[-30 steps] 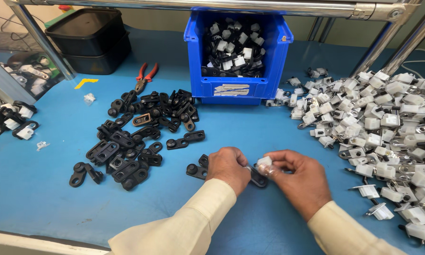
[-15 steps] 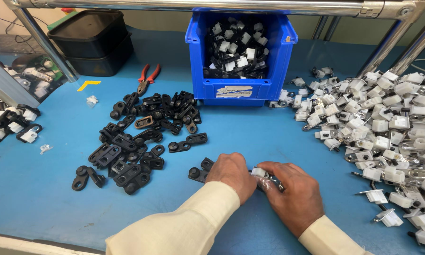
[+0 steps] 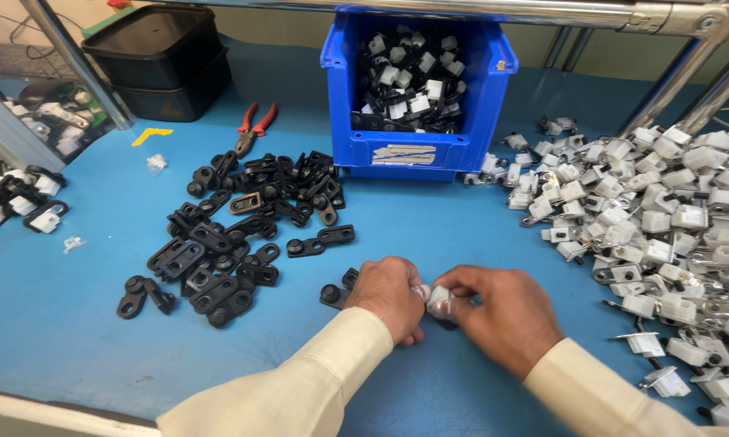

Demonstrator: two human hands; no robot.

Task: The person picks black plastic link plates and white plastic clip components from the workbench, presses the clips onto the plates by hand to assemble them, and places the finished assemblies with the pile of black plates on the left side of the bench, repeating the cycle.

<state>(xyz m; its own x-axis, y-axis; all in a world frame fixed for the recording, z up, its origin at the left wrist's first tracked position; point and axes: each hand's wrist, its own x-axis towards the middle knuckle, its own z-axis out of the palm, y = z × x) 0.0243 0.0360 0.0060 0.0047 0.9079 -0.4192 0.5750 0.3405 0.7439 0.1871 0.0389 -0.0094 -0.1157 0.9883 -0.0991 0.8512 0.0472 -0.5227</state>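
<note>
Head view: left hand [image 3: 390, 293] and right hand [image 3: 503, 314] fingers pinching one small white clip [image 3: 439, 299] together, mid-assembly; next needs a firm squeeze.

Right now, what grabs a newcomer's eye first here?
The bright blue plastic bin at the back of the blue table, filled with black and white pieces. A big heap of small white plastic-and-metal clips spreads on the right, a scatter of black plastic brackets on the left. In front, the left hand and right hand pinch one small white clip.
</note>
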